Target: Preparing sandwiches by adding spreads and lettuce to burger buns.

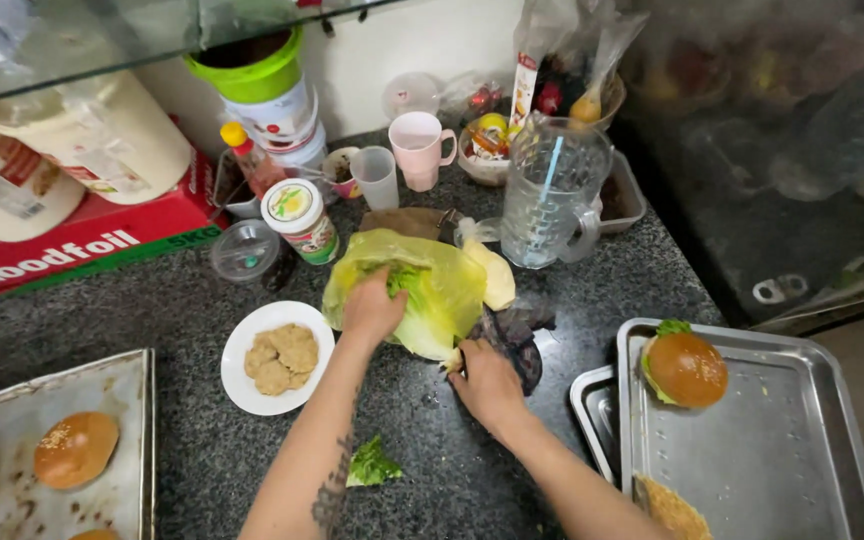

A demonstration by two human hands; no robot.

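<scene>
My left hand [372, 308] reaches into a yellow-green plastic bag [442, 290] of lettuce [407, 278] at the middle of the dark granite counter; whether its fingers grip a leaf is hidden. My right hand [490, 385] rests just right of the bag, pressing on its lower edge next to a dark crumpled bag [524, 340]. A white plate [242, 385] with fried patties [284, 358] lies left of the left hand. A torn lettuce piece [372, 465] lies on the counter beside my left forearm.
A steel tray [772, 450] at right holds a finished burger [685, 368] and a breaded patty [672, 510]. A baking tray [12, 470] with buns [75, 449] is at lower left. Behind stand a clear pitcher [552, 195], pink mug [420, 148], plastic cup [377, 177], jars, sauce bottle and red box.
</scene>
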